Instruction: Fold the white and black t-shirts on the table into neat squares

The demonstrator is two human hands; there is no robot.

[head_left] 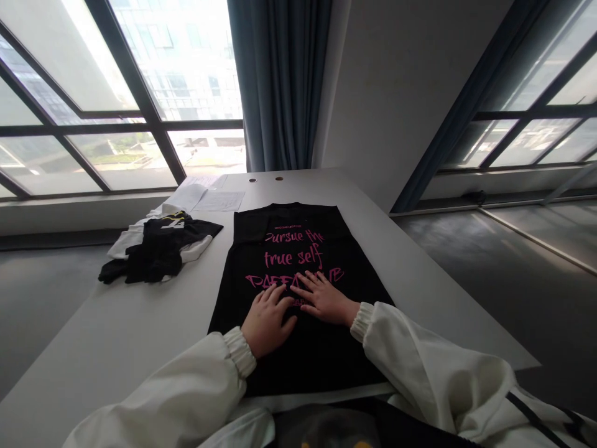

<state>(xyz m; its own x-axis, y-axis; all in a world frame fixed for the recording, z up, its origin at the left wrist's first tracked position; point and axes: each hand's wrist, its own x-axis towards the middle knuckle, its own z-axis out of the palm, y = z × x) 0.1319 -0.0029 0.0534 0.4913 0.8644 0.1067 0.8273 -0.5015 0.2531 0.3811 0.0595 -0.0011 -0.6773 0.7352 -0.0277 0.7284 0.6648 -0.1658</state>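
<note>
Spread left hand (265, 320) and right hand (326, 302) on black garment (303, 367), 12 o'clock; probably smoothed it. Needed light pressure next.

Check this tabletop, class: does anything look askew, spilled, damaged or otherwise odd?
The black-and-white clothes at the left look untidy, heaped and crumpled, whereas the printed black garment is spread out. Behind the heap, the papers overlap askew. No spill or damage shows.
</note>
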